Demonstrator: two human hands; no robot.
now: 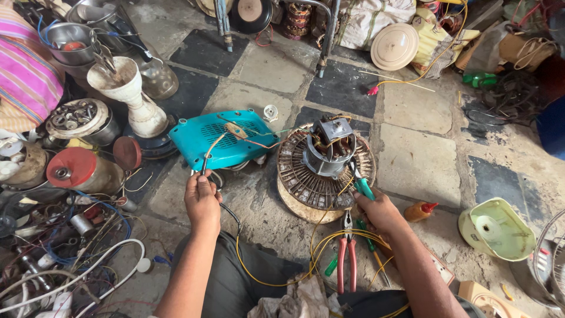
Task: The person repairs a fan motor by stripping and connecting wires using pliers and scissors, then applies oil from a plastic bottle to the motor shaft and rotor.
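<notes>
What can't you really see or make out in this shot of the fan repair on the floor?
All in the head view:
- Left hand: its closed fingers hide the end of the dark cable it grips.
- Right hand: the fan motor hides the tip of its green-handled tool.
- Wire fan guard: cut off by the right edge.
- Red-handled pliers: handle ends hidden by cloth.

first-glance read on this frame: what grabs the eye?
The bare motor on its round ribbed base sits dead centre on the stone floor, wires trailing. The right hand works at its edge with a green-handled tool. Just left lies a bright teal vented cover, and the left hand holds a thin dark wire below it. Red-handled pliers lie near the lap amid yellow wire.
</notes>
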